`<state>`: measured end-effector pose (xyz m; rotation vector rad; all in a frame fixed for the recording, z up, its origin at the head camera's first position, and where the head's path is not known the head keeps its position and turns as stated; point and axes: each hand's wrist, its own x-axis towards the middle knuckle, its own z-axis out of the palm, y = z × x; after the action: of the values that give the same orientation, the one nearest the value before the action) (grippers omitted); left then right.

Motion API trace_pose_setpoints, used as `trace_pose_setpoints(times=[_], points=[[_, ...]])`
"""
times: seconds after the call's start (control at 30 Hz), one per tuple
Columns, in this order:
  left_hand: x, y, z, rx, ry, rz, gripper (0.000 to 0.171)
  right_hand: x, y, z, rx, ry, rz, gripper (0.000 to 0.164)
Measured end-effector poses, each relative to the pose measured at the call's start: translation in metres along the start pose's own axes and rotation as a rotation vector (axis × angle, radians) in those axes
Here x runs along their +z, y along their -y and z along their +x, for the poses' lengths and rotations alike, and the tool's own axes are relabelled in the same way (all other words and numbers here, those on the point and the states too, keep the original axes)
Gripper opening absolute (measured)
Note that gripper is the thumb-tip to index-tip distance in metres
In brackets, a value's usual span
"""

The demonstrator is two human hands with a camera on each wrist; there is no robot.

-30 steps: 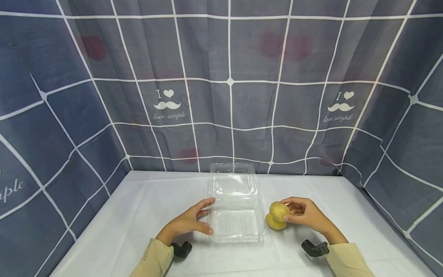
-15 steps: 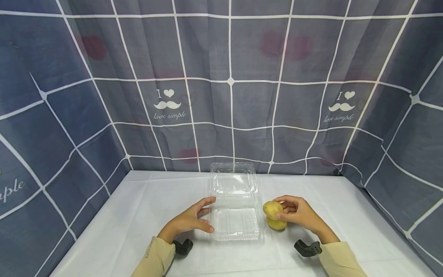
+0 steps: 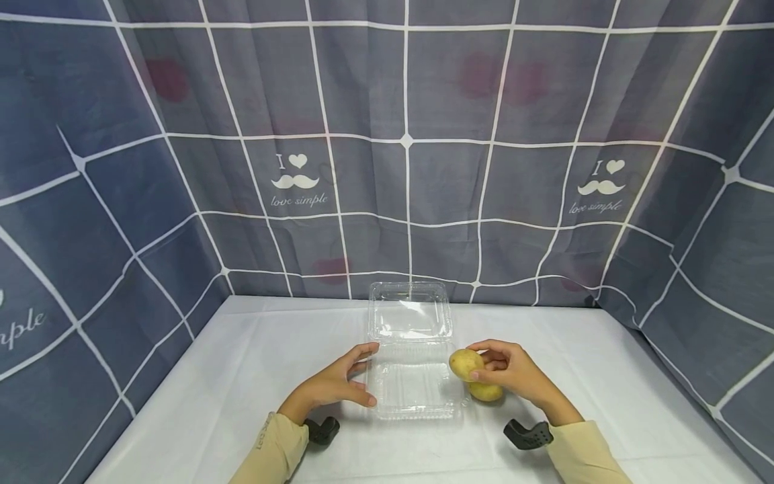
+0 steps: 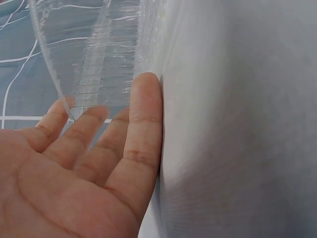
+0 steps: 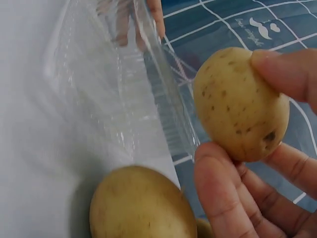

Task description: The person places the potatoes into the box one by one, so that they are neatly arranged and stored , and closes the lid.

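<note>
Potato (image 5: 241, 104) sits pinched in right hand (image 3: 517, 373), near clear container's (image 3: 414, 386) right rim; second potato (image 3: 486, 392) lies on white tablecloth (image 3: 290, 356) beside container. Left hand (image 3: 332, 383) is at container's left side, fingers apart. Grey curtain (image 3: 375, 175) reads, twice at back: "I", heart, moustache, "love simple". Left sleeve (image 3: 275, 447) lettering too small to read.

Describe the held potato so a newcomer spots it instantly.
On the white table sits an open clear box. By its right edge, the right hand holds the upper potato. Unlike the lower potato on the table, it is held up, showing a dark blemish.
</note>
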<state>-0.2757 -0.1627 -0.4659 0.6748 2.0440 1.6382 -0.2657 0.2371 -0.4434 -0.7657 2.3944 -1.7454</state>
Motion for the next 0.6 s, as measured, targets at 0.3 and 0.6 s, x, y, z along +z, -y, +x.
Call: trace_pose_setpoints(times=[0.3,0.6], points=[[0.003,-0.004,0.0,-0.001,0.002,0.002,0.11,0.009,0.005,0.005,0.028,0.003,-0.011,0.048],[0.003,-0.004,0.0,0.022,0.011,0.033,0.113,0.02,0.013,0.012,0.04,0.007,0.002,0.049]])
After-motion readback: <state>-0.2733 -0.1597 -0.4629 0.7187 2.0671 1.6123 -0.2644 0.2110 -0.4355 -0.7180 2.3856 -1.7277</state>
